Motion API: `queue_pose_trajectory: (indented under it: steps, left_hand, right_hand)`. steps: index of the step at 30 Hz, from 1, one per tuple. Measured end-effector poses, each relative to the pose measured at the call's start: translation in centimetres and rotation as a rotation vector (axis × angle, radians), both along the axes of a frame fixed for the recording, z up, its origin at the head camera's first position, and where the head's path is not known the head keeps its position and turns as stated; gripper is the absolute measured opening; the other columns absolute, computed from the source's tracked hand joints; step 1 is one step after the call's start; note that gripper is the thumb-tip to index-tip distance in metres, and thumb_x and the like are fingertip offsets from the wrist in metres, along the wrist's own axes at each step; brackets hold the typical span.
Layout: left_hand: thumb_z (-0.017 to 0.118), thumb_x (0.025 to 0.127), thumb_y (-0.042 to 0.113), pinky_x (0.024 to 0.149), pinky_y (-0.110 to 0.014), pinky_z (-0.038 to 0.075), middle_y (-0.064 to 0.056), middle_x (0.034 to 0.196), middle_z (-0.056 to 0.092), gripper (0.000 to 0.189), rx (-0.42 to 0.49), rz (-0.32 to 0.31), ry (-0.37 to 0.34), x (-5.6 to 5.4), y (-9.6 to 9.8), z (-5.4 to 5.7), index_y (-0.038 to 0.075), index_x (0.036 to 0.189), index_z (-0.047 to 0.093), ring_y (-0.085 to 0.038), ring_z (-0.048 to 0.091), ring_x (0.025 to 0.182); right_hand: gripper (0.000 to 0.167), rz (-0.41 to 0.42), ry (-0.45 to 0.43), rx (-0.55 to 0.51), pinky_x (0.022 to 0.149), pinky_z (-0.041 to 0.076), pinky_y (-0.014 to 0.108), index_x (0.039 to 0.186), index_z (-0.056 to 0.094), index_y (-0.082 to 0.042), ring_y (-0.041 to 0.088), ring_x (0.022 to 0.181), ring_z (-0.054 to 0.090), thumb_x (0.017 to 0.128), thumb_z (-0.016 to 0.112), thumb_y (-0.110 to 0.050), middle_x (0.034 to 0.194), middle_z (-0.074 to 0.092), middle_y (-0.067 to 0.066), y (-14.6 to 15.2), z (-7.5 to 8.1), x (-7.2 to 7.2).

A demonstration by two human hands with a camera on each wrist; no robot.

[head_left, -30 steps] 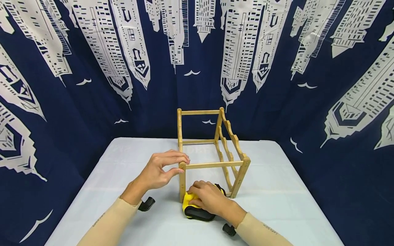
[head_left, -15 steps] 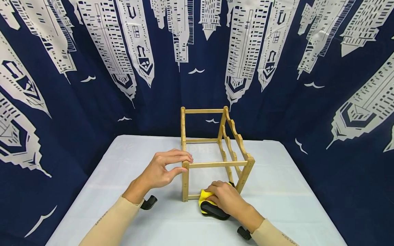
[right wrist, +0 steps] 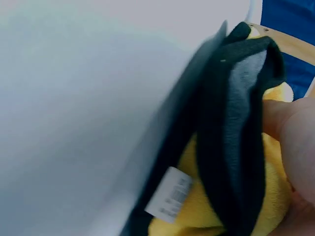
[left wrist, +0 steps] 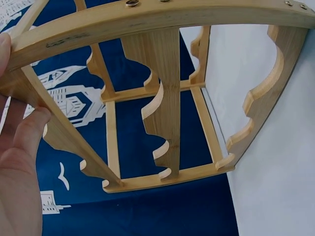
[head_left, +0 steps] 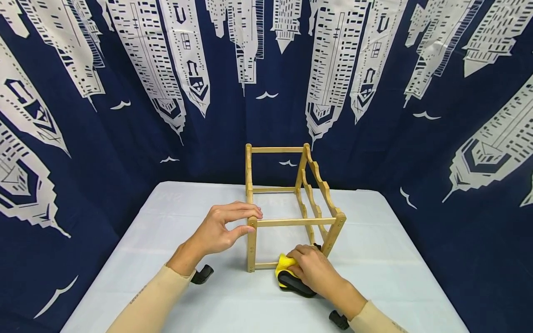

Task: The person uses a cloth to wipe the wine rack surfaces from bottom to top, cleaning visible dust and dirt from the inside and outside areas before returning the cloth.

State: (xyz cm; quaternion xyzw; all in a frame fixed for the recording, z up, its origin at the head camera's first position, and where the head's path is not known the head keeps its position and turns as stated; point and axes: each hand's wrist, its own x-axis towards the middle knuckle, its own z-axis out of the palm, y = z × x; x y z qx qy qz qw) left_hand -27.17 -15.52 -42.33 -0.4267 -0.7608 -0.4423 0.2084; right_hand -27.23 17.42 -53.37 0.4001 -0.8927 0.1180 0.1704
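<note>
A light wooden rack (head_left: pixel 296 222) with scalloped rails stands on the table. My left hand (head_left: pixel 225 229) grips its near left top corner, fingers over the top and thumb against the front post; the left wrist view shows the thumb and fingers on either side of the wood (left wrist: pixel 74 37). Low at the rack's front, my right hand (head_left: pixel 318 270) holds a bunched yellow cloth (head_left: pixel 284 264) with black trim against the bottom front bar, near the right post. In the right wrist view a white tag (right wrist: pixel 170 194) hangs from the cloth; most of my right fingers are hidden there.
The rack stands on a white-covered table (head_left: pixel 187 305). Dark blue curtains (head_left: pixel 225 134) printed with white buildings and birds hang behind and at both sides. A black wrist camera mount (head_left: pixel 202 274) sits below the left wrist, another (head_left: pixel 339 319) below the right.
My right hand has slid the yellow cloth to the right along the rack's bottom front bar, toward the right post. The left hand keeps its hold on the corner. The head view shifted slightly.
</note>
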Motion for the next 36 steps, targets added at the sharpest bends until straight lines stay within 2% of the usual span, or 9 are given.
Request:
queue_pose_trajectory:
  steps: [8,14,19,23,27,31,36]
  left_hand:
    - [0.089,0.101,-0.001,0.121,-0.029,0.062,-0.005,0.140,0.085,0.035,-0.005,0.026,-0.083,0.4,-0.2,-0.1,0.012,0.133,0.086,-0.027,0.080,0.136]
    - [0.088,0.102,0.001,0.123,-0.029,0.061,-0.005,0.143,0.084,0.039,-0.024,0.031,-0.104,0.7,-0.6,0.1,0.014,0.139,0.085,-0.027,0.078,0.140]
    - [0.086,0.104,0.003,0.124,-0.031,0.061,-0.005,0.147,0.083,0.041,-0.036,0.032,-0.112,0.7,-0.4,0.2,0.012,0.144,0.083,-0.029,0.076,0.143]
    - [0.084,0.107,0.006,0.125,-0.032,0.061,-0.004,0.152,0.080,0.043,-0.052,0.031,-0.140,0.7,0.0,0.0,0.012,0.150,0.080,-0.027,0.073,0.148]
    - [0.083,0.109,0.008,0.126,-0.034,0.060,-0.004,0.154,0.079,0.044,-0.058,0.046,-0.139,0.7,0.3,-0.2,0.014,0.152,0.078,-0.027,0.073,0.149]
    - [0.082,0.109,0.009,0.126,-0.037,0.061,-0.004,0.155,0.077,0.045,-0.063,0.064,-0.115,0.8,0.2,-0.4,0.014,0.154,0.077,-0.028,0.073,0.148]
    - [0.080,0.111,0.010,0.124,-0.044,0.063,-0.003,0.157,0.074,0.047,-0.086,0.101,-0.076,1.1,-0.3,-0.4,0.015,0.157,0.075,-0.027,0.071,0.147]
  right_hand:
    - [0.022,0.035,-0.162,-0.093,0.092,0.066,0.045,0.118,0.086,-0.010,0.016,0.103,0.080,0.100,0.095,-0.021,0.111,0.086,0.000,-1.5,-0.8,-0.8]
    - [0.022,0.072,-0.184,-0.089,0.090,0.064,0.041,0.119,0.087,-0.013,0.013,0.102,0.078,0.104,0.091,-0.028,0.112,0.086,-0.002,-4.9,-1.1,-0.8]
    - [0.024,0.116,-0.172,-0.101,0.090,0.063,0.035,0.122,0.087,-0.012,0.016,0.105,0.079,0.106,0.090,-0.029,0.116,0.086,0.000,-6.7,-1.1,-0.7]
    - [0.018,0.138,-0.170,-0.183,0.086,0.064,0.032,0.118,0.089,-0.012,0.015,0.102,0.077,0.103,0.091,-0.022,0.111,0.086,-0.001,-6.0,-1.3,-0.6]
    - [0.016,0.174,-0.164,-0.298,0.087,0.067,0.031,0.118,0.088,-0.011,0.014,0.101,0.077,0.102,0.090,-0.015,0.111,0.086,-0.002,-5.3,-1.5,-0.8]
    - [0.024,0.217,-0.106,-0.439,0.094,0.071,0.032,0.122,0.085,-0.008,0.018,0.106,0.081,0.099,0.091,-0.006,0.115,0.087,0.002,-4.8,-0.9,-1.0]
    - [0.037,0.265,0.021,-0.545,0.098,0.070,0.027,0.124,0.083,-0.006,0.024,0.108,0.082,0.090,0.094,0.004,0.118,0.085,0.006,-4.2,1.1,-0.5]
